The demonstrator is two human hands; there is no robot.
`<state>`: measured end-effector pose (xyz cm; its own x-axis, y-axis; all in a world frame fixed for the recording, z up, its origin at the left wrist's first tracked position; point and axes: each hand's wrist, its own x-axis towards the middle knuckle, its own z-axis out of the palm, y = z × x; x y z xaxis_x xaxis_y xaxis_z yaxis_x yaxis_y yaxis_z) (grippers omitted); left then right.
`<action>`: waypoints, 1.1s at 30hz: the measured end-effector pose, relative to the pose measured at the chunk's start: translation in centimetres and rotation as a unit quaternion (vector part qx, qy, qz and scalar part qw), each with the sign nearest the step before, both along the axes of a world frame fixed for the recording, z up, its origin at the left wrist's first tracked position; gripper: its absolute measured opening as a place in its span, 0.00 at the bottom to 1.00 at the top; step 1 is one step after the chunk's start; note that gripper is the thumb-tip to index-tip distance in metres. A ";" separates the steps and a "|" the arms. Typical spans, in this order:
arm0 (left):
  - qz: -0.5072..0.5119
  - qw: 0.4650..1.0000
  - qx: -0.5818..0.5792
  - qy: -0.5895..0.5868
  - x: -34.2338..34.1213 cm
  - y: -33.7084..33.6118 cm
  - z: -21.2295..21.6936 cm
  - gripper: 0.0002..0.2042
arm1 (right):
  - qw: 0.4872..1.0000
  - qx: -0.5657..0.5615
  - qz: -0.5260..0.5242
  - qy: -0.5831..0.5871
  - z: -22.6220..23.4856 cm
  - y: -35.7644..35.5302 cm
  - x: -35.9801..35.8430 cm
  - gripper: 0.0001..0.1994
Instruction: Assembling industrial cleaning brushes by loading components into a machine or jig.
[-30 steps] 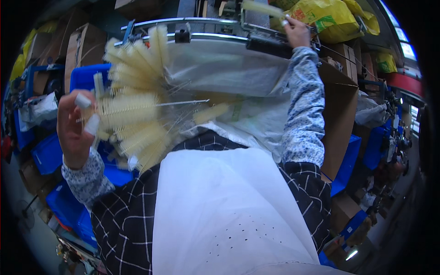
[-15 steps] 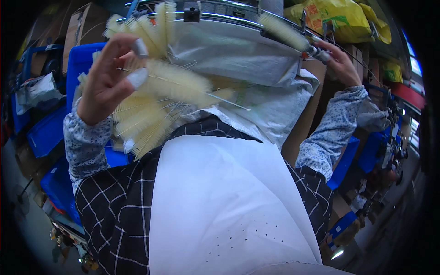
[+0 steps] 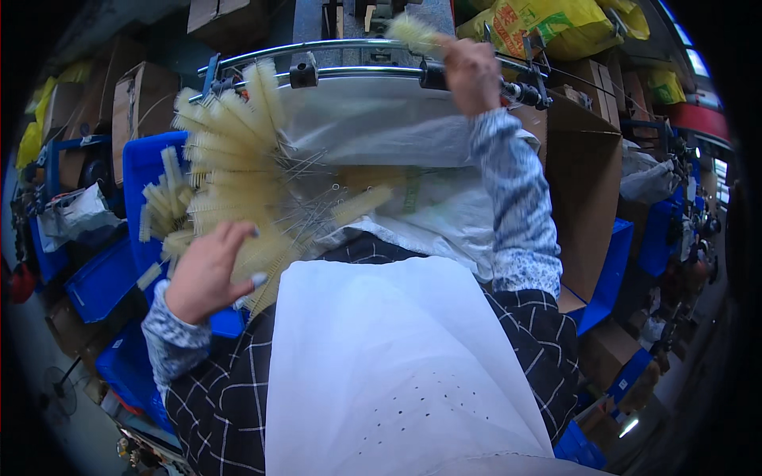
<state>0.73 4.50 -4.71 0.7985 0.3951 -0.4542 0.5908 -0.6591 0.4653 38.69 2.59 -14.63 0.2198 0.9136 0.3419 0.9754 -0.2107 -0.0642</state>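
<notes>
My right hand (image 3: 474, 78) is closed round one end of a cream bottle brush (image 3: 414, 35), above the metal rails (image 3: 361, 72) at the far side. The brush's bristles stick out to the left of the fist. Lower left, my left hand (image 3: 208, 274) is open, thumb and fingers apart, with white coverings on some fingertips. It hovers beside a fanned heap of cream bottle brushes (image 3: 234, 170), whose wire stems point right. A single brush (image 3: 362, 205) lies apart from the heap, on the white plastic sheet (image 3: 452, 198).
A blue bin (image 3: 143, 170) with smaller brushes stands at left. Black clamps (image 3: 302, 75) sit on the rails. An open cardboard box (image 3: 587, 190) is at right, next to another blue bin (image 3: 607, 266). Yellow bags (image 3: 548, 30) lie at the far right.
My right hand has moved left and away from the rails' right end, now with a brush. My left hand has dropped toward me; the brush seen by its fingers is no longer there.
</notes>
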 end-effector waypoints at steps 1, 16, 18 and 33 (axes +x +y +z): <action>-0.012 0.995 -0.004 0.103 -0.4 -0.8 0.1 0.23 | 0.998 0.020 -0.052 -0.017 -0.9 0.6 2.1 0.12; 0.154 0.970 -0.025 -0.188 -1.9 0.0 1.8 0.15 | 0.998 -0.011 -0.057 0.001 -3.7 4.2 5.0 0.14; 0.161 0.947 -0.036 -0.275 -2.6 0.5 2.2 0.16 | 0.996 -0.044 -0.063 0.034 -3.4 3.9 5.4 0.14; 0.164 0.894 -0.018 -0.416 -0.3 0.8 2.3 0.16 | 0.976 0.106 -0.065 -0.177 -4.2 4.8 7.7 0.18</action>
<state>0.38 5.30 -2.45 0.7101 0.6668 0.2259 0.1894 -0.4899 0.8509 46.40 7.37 -18.80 0.1632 0.7865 0.5956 0.9102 -0.3530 0.2167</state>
